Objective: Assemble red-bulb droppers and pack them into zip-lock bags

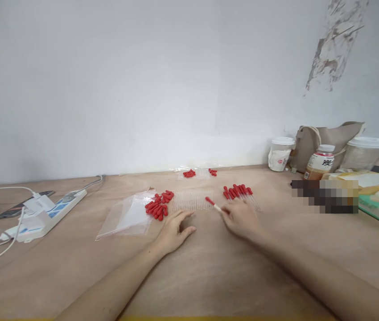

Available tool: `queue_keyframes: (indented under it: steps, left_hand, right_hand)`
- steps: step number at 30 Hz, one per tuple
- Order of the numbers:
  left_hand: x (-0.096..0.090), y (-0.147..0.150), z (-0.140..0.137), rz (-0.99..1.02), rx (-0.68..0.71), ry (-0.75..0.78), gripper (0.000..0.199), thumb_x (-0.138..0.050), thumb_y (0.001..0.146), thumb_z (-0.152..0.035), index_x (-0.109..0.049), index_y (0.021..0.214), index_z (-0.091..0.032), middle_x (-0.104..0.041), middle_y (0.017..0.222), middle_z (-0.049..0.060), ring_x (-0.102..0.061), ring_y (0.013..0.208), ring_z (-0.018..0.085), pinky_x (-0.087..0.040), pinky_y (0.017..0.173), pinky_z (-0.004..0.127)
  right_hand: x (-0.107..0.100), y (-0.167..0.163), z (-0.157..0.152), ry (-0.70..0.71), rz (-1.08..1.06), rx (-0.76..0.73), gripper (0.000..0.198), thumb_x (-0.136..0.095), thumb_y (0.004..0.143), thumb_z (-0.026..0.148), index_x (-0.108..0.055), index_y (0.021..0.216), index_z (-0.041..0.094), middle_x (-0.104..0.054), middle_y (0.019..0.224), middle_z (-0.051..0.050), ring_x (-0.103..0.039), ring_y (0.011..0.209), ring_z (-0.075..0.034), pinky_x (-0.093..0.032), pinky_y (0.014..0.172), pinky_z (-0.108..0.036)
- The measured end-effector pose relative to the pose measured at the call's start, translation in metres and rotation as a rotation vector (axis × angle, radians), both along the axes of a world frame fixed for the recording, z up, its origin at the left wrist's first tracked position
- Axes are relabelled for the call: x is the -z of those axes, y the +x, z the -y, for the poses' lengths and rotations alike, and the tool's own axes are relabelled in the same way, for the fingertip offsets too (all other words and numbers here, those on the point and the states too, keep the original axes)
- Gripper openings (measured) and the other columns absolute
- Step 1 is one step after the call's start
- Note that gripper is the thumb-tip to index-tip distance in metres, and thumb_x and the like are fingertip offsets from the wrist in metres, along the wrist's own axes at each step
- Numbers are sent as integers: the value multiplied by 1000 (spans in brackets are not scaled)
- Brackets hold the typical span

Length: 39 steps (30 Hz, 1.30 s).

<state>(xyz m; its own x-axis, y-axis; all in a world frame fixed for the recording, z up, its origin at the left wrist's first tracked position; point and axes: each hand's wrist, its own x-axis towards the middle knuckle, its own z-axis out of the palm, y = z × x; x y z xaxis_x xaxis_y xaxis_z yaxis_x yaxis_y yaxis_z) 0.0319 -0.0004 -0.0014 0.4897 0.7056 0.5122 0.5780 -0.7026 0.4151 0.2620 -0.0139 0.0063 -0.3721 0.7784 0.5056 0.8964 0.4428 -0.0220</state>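
My right hand (241, 218) pinches a glass dropper with a red rubber bulb (209, 200), its bulb pointing up and left. Behind that hand lies a bunch of red-bulbed droppers (239, 191), their thin glass stems partly hidden. My left hand (175, 229) rests on the table with fingers apart and nothing in them. Just beyond it, a row of thin clear glass tubes (192, 200) lies side by side. To their left sits a pile of loose red rubber bulbs (158, 208), partly on a clear plastic bag (125, 218).
More red bulbs (189, 173) lie by the wall on clear plastic. A white power strip (52, 216) with cables and a dark phone (15, 208) are at left. At right stand a paper cup (280, 156), a bottle (319, 162), a lidded cup (365, 156) and a grey bag (333, 136).
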Motion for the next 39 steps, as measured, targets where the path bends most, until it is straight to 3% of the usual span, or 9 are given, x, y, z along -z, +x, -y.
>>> queue_keyframes:
  steps: [4, 8, 14, 20, 27, 32, 36, 39]
  left_hand:
    - [1, -1, 0, -88, -15, -30, 20, -51, 79, -27, -61, 95, -21, -60, 95, 5, -55, 87, 18, -43, 78, 30]
    - [1, 1, 1, -118, 1, -14, 18, -48, 81, -25, -63, 90, -21, -61, 90, 3, -55, 86, 17, -41, 79, 29]
    - [2, -2, 1, -124, 25, -33, 20, -46, 82, -24, -62, 94, -21, -61, 92, 4, -54, 87, 18, -41, 79, 30]
    - [1, -2, 1, -108, 33, -31, 18, -48, 81, -24, -62, 93, -21, -61, 91, 3, -54, 87, 17, -41, 79, 30]
    - [0, -2, 2, -120, 42, -24, 19, -48, 82, -23, -62, 93, -21, -61, 91, 3, -53, 88, 17, -40, 80, 29]
    - [0, -2, 3, -126, 37, -23, 17, -47, 82, -22, -61, 92, -20, -60, 90, 3, -53, 86, 17, -40, 78, 28]
    - [0, -2, 4, -68, -32, 3, 16, -50, 80, -24, -62, 91, -21, -58, 92, 3, -52, 85, 17, -40, 78, 29]
    - [-5, -11, -2, -36, -163, 78, 17, -50, 80, -29, -61, 90, -21, -57, 90, 4, -50, 87, 19, -38, 80, 33]
  right_hand:
    - [-6, 11, -32, -98, -179, 332, 20, -41, 78, 24, -60, 73, 19, -61, 69, -3, -51, 71, -16, -23, 71, -29]
    - [-3, 9, -56, -121, -134, 449, 19, -42, 75, 24, -58, 84, 17, -62, 75, -6, -53, 76, -20, -23, 69, -30]
    - [6, 5, -62, -137, -85, 479, 22, -38, 78, 24, -59, 81, 15, -62, 77, -10, -54, 77, -23, -24, 70, -35]
    - [-1, -5, -71, -194, -123, 455, 31, -35, 80, 30, -62, 75, 16, -63, 79, -12, -55, 80, -25, -24, 74, -39]
    - [-12, -31, -95, -447, -156, 557, 30, -47, 70, 34, -64, 84, 14, -63, 90, -15, -55, 86, -27, -27, 78, -42]
    - [-16, -31, -103, -535, -209, 601, 30, -47, 69, 30, -63, 91, 16, -62, 95, -16, -55, 89, -28, -31, 76, -42]
    - [-16, -31, -104, -570, -233, 602, 29, -47, 69, 29, -64, 90, 17, -63, 94, -15, -56, 88, -28, -33, 74, -42]
    - [-18, -30, -102, -548, -243, 588, 29, -46, 69, 28, -64, 89, 16, -63, 92, -15, -57, 87, -29, -34, 72, -42]
